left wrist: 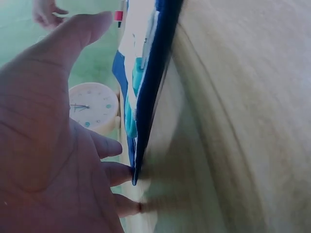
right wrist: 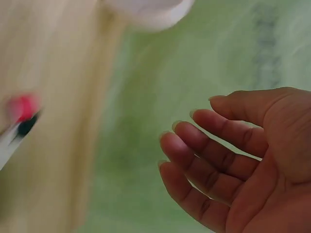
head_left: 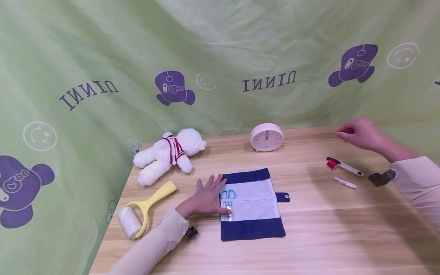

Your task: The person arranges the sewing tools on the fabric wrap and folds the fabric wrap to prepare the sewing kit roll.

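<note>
From the head, a white stuffed bear [head_left: 155, 149] lies far left on the table [head_left: 309, 244], a yellow-handled lint roller [head_left: 157, 196] nearer at left, and a pink clock [head_left: 267, 138] stands far centre by the green curtain [head_left: 220, 34]. Off to the right: a white-handled tool [head_left: 350, 169], a red piece [head_left: 332, 164] at its far end, a slim pinkish stick [head_left: 345, 183] just nearer. Centre, the opened blue pouch [head_left: 253, 230], scissors [head_left: 228, 204] strapped on its left side! The left hand [head_left: 207, 196] spreads over that edge, thumb across the blades, grasping nothing. The right hand [head_left: 362, 134] hovers far right.

Left wrist now: fingers stretched, fingertips at the pouch's far-left corner, clock beyond.

Right wrist: red piece blurred, fingers gently bent, palm bare, touching nothing.
</note>
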A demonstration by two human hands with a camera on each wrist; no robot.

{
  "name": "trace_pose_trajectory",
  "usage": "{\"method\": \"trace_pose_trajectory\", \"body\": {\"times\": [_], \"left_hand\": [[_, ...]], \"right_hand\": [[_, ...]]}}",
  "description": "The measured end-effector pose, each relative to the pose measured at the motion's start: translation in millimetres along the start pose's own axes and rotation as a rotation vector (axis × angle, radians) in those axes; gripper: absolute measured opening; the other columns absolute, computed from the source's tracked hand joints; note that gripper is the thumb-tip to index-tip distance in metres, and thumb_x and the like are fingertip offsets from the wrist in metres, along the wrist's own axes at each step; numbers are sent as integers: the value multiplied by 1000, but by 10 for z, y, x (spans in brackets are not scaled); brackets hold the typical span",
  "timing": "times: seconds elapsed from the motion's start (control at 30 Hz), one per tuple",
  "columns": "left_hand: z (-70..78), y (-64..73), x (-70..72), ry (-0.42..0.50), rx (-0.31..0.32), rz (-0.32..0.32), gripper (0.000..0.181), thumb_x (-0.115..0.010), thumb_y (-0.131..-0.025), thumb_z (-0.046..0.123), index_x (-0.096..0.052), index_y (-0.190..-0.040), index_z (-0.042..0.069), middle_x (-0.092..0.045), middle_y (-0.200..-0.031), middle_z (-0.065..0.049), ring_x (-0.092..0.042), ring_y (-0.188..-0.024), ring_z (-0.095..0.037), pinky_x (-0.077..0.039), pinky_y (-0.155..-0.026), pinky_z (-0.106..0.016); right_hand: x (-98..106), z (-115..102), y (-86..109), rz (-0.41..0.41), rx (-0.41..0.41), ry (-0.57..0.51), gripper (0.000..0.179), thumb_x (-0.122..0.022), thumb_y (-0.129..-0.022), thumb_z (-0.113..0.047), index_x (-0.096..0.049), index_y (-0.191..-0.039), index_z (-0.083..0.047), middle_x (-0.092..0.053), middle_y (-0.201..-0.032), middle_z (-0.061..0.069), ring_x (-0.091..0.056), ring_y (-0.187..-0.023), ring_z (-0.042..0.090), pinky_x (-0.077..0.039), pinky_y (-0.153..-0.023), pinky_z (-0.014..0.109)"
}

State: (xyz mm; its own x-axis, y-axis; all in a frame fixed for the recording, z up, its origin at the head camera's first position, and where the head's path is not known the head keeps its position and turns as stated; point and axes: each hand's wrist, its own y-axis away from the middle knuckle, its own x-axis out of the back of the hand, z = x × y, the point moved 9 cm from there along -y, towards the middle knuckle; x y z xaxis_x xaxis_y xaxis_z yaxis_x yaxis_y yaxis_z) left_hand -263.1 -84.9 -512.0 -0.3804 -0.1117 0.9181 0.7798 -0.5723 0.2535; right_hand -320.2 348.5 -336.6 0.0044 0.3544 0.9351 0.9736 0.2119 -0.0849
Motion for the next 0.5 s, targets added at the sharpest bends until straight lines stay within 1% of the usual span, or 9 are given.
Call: {"method": "trace_pose_trajectory", "body": {"times": [0.03, 0.1, 0.17, 0.23, 0.3, 0.37, 0.5], "left_hand": [[3, 7, -1, -2, -5, 0, 120, -63, -74, 83, -16, -162, 15, -7, -171, -10, -3, -156, -43, -1, -112, -80], [11, 18, -3, -6, -19, 0, 121, -63, -73, 82, -15, -162, 16, -5, -171, -10, 0, -157, -43, -1, -113, -80], [31, 38, 6, -10, -34, 2, 121, -65, -74, 81, -15, -162, 15, -4, -171, -9, 3, -157, -41, 0, -113, -79], [59, 55, 8, -16, -55, 3, 121, -66, -74, 79, -15, -162, 15, -4, -171, -8, 6, -157, -40, 0, -114, -78], [97, 74, 6, -33, -80, 2, 121, -67, -73, 79, -15, -162, 14, -3, -171, -8, 7, -158, -38, 0, -115, -77], [131, 85, -9, -47, -102, 1, 122, -67, -73, 79, -16, -162, 14, -4, -171, -8, 6, -158, -39, -1, -116, -76], [163, 98, -51, -73, -113, -6, 123, -66, -72, 81, -16, -162, 14, -4, -171, -10, 6, -157, -40, -1, -116, -76]], "right_hand": [[-39, 138, 14, -26, -11, 6, 22, -64, -95, -12, -73, -100, 7, -74, -76, 11, -56, -59, 6, -45, -55, 26], [-170, 408, 66, -115, -54, -3, 23, -63, -96, -12, -71, -101, 8, -73, -76, 10, -59, -61, 10, -47, -54, 28], [-326, 630, 135, -200, -90, -15, 24, -62, -97, -13, -70, -105, 9, -73, -79, 10, -63, -66, 15, -50, -56, 29], [-483, 812, 208, -266, -118, -40, 26, -61, -97, -12, -68, -108, 10, -72, -81, 9, -64, -69, 19, -52, -57, 29], [-618, 950, 270, -308, -141, -56, 26, -61, -97, -13, -67, -109, 10, -69, -81, 7, -62, -71, 20, -52, -58, 29], [-719, 1044, 312, -330, -144, -47, 26, -62, -95, -13, -68, -108, 9, -68, -80, 5, -58, -70, 18, -50, -57, 28], [-896, 1149, 374, -378, -141, -27, 26, -67, -93, -20, -70, -100, 5, -64, -76, 1, -52, -67, 16, -44, -56, 27]]}}
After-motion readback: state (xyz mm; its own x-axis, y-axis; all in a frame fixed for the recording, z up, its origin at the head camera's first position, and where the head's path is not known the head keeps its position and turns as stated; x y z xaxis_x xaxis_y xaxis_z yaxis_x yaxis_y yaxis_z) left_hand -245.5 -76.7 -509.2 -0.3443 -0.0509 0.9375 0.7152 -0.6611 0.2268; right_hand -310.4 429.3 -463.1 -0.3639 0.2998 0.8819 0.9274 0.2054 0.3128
